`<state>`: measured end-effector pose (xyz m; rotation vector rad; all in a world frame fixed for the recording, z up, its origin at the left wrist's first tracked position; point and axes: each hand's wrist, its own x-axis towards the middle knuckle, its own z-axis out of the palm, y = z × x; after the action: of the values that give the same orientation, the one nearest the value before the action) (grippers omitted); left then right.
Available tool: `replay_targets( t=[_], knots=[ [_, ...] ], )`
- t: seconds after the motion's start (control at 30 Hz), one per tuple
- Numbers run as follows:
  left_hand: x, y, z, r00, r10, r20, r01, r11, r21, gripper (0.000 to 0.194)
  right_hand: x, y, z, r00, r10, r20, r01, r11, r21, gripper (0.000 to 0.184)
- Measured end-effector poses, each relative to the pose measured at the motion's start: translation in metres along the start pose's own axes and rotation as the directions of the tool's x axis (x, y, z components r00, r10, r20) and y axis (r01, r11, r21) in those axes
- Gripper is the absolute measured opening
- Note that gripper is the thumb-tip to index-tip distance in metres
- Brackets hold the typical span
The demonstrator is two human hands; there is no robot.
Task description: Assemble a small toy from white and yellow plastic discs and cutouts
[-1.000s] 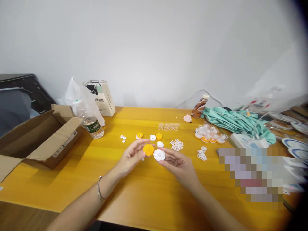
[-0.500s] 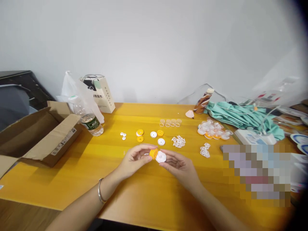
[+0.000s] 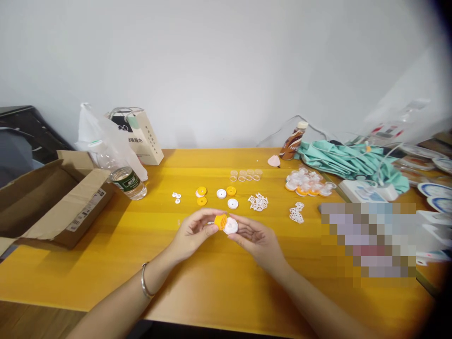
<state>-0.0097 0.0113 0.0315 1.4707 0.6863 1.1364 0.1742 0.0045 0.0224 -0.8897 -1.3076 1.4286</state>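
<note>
My left hand (image 3: 193, 237) pinches a round orange plastic piece (image 3: 221, 221) between thumb and fingers; a patterned, openwork face shows on it. Right beside it, my right hand (image 3: 260, 242) grips a round white plastic piece (image 3: 231, 226) by its edge. The two pieces meet or nearly meet, and I cannot tell whether they are joined. Beyond my hands lie yellow discs (image 3: 201, 201) and white discs (image 3: 232, 204). Several white openwork pieces (image 3: 258, 202) are heaped to the right of them. Some small white parts (image 3: 177, 195) lie further left.
Clear round cups (image 3: 246, 175) stand in a row behind the discs. Clear-domed pieces with orange bases (image 3: 309, 183) cluster at right, near green cloth (image 3: 346, 165) and a brown bottle (image 3: 293, 141). An open cardboard box (image 3: 86, 207) and water bottle (image 3: 129, 182) stand left.
The view has shifted slightly, so the table's things appear a little further left. Both hands keep their pieces close together, with the orange and white pieces turned only slightly.
</note>
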Motion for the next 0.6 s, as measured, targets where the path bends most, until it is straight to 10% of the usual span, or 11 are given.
replay_targets(
  t=[0.6],
  knots=[
    [-0.0015,0.0025,0.0019,0.999,-0.015,-0.032,0.016,0.999,0.032,0.033,-0.0007,-0.0008,0.0003,0.999,0.027,-0.045,-0.025,0.999,0.046,0.038]
  ],
)
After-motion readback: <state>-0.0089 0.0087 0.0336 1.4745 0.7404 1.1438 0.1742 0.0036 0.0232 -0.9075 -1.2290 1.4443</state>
